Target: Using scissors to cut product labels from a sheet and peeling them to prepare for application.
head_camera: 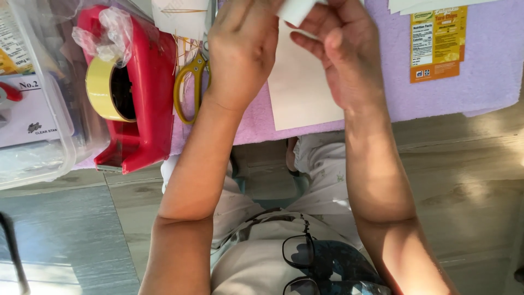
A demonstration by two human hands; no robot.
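Clear, glossy plastic forms the storage bin (38, 136) at our far left, rounded at its corners and stuffed with packets. Just beside it stands a chunky red plastic tape dispenser (139, 104) carrying a yellow-cored roll of tape (103, 87), with crinkled clear film bunched on top. Next come yellow-handled metal scissors (188, 87), lying partly under our left hand (243, 46). That hand and our right hand (341, 49) meet near the top edge, fingers pinched together on a small folded piece of white paper (297, 10), held above a smooth cream sheet of card (300, 93). Both rest over a soft, nubbly lilac towel-like mat (393, 65). Farther right lies a flat orange printed snack wrapper (438, 43). We judge the small paper could crease crookedly or slip free, since only the fingertips hold it and much of it is cut off by the frame; a forearm could also nudge the scissors off the mat's edge. Dark-rimmed glasses (300, 262) hang at our collar.
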